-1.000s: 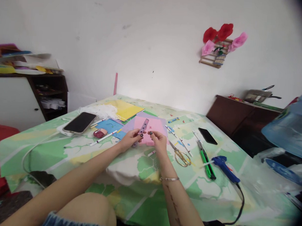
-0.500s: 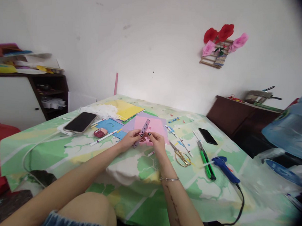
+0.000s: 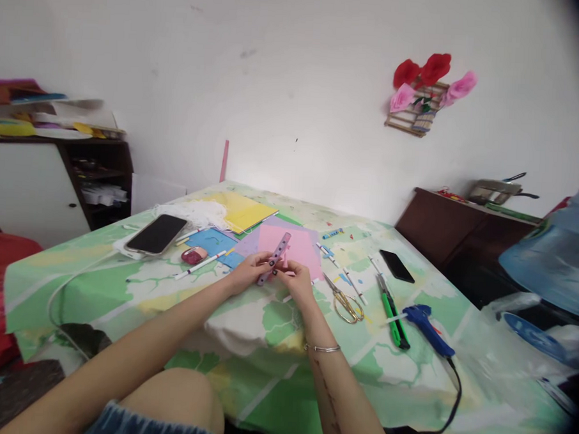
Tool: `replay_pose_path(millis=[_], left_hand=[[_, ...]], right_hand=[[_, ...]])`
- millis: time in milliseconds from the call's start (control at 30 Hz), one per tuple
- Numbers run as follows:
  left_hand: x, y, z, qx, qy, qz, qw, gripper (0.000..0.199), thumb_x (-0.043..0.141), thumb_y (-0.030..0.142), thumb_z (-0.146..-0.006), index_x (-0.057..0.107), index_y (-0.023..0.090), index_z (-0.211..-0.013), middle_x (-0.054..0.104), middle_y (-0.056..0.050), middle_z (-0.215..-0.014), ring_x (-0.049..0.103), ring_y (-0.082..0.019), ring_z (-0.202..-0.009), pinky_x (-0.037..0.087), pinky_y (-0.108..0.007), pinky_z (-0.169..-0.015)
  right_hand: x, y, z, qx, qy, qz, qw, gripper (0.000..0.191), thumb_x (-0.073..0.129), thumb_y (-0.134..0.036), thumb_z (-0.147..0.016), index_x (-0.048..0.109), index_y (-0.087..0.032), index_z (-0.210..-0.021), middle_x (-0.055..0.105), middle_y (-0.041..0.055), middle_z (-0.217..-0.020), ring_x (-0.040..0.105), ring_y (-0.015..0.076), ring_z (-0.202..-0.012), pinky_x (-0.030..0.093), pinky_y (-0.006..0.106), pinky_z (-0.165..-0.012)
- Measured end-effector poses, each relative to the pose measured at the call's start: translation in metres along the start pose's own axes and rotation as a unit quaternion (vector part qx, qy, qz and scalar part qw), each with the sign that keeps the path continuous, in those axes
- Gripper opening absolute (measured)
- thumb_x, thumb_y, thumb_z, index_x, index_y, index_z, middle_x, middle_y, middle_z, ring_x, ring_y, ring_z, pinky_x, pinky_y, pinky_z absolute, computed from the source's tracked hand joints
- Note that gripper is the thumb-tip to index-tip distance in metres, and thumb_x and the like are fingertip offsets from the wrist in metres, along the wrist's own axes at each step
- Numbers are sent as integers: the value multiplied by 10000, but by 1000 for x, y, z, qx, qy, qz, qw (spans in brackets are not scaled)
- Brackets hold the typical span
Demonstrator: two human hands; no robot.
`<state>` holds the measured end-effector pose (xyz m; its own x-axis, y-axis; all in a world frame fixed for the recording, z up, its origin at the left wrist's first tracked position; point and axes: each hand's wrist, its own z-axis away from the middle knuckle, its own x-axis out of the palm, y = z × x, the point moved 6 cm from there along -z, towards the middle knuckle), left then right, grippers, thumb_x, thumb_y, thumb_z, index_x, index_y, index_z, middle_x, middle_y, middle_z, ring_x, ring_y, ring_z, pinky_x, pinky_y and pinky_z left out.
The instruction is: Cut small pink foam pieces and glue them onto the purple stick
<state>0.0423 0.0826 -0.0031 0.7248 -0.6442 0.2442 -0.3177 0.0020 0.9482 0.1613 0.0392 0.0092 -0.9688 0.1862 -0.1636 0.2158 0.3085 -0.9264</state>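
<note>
A narrow purple strip with dark dots (image 3: 282, 245) is pinched between the thumb and fingers of my left hand (image 3: 249, 273), slanting up to the right. My right hand (image 3: 296, 282) is closed up against the strip's right side. A small pink cut piece (image 3: 286, 258) shows at its fingertips, partly covered by strip and fingers. Beneath and beyond both hands lie a pink paper sheet (image 3: 300, 243) and a lilac sheet (image 3: 245, 245). Gold-handled scissors (image 3: 347, 306) rest just right of my right hand.
To the right lie a green box cutter (image 3: 394, 317), a blue glue gun (image 3: 428, 330) and a black phone (image 3: 397, 266). Several white pens (image 3: 342, 272) are scattered about. On the left are another phone (image 3: 157, 234), white string (image 3: 194, 213) and a yellow folder (image 3: 244, 210).
My right hand has shifted left, closer to the strip, and its fingers have turned inward. The pink piece, lower before, now shows higher beside the strip. The view has tilted slightly.
</note>
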Motion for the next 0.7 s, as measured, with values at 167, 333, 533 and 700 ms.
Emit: replay_pose_path(millis=[167, 333, 533, 700], left_hand=[[-3, -4, 0, -12, 7, 17, 1000, 364, 768, 311, -689, 679, 139, -998, 707, -111, -964, 657, -202, -863, 482, -256, -712], [-4, -5, 0, -22, 17, 50, 998, 290, 780, 278, -676, 692, 117, -901, 709, -106, -879, 659, -181, -817, 488, -246, -717], [-6, -2, 1, -25, 30, 94, 995, 200, 743, 201, -705, 685, 117, -877, 687, -108, -933, 665, -190, -818, 535, -293, -721], [-15, -4, -1, -26, 64, 124, 990, 123, 665, 139, -764, 674, 113, -884, 673, -123, -938, 669, -225, -874, 568, -352, -715]], right_hand=[[1, 6, 2, 2, -4, 40, 999, 206, 689, -314, -645, 692, -152, -773, 723, 32, -749, 644, 178, -655, 486, 258, -579], [0, 10, 3, -6, -2, 75, 997, 200, 674, -318, -679, 707, -161, -797, 729, 36, -767, 649, 187, -702, 501, 281, -649], [-3, 13, 0, -12, 5, 97, 995, 243, 576, -332, -768, 743, -168, -832, 726, 46, -732, 636, 180, -684, 485, 282, -663], [-4, 14, 0, -12, -8, 104, 995, 224, 593, -321, -745, 751, -163, -744, 709, 33, -661, 608, 162, -612, 456, 259, -609]])
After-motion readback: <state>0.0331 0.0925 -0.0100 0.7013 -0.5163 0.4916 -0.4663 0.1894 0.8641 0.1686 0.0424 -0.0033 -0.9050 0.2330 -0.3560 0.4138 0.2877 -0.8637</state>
